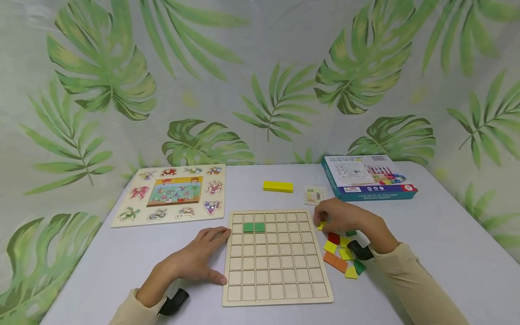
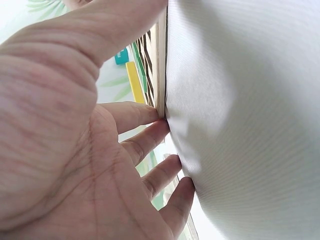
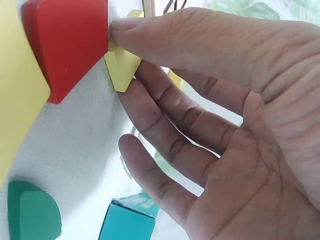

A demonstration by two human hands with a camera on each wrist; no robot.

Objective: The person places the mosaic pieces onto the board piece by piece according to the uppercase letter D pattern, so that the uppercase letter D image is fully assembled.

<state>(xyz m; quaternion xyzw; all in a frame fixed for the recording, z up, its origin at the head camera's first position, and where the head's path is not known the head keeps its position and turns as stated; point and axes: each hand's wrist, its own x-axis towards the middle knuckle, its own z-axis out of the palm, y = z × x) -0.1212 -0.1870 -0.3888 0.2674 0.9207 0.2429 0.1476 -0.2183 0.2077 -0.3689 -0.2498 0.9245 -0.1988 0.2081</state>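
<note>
A wooden grid board (image 1: 268,275) lies flat on the table, with two green square tiles (image 1: 253,227) side by side in its second row. At the board's left edge rests my left hand (image 1: 192,257), thumb near the lower corner and fingertips along the side. In the left wrist view the fingers (image 2: 137,142) stretch out and hold nothing. My right hand (image 1: 345,215) is just off the board's upper right side. Its thumb and fingers pinch a small yellow block (image 3: 122,67), close over the table. Beside it sits a red block (image 3: 72,47).
Loose yellow, green and orange blocks (image 1: 335,261) lie right of the board. Behind it are a long yellow bar (image 1: 278,187) and a small pattern card (image 1: 314,195). A knobbed sea-animal puzzle (image 1: 174,194) lies back left, a teal-edged box (image 1: 369,178) back right, before a leaf-print cloth.
</note>
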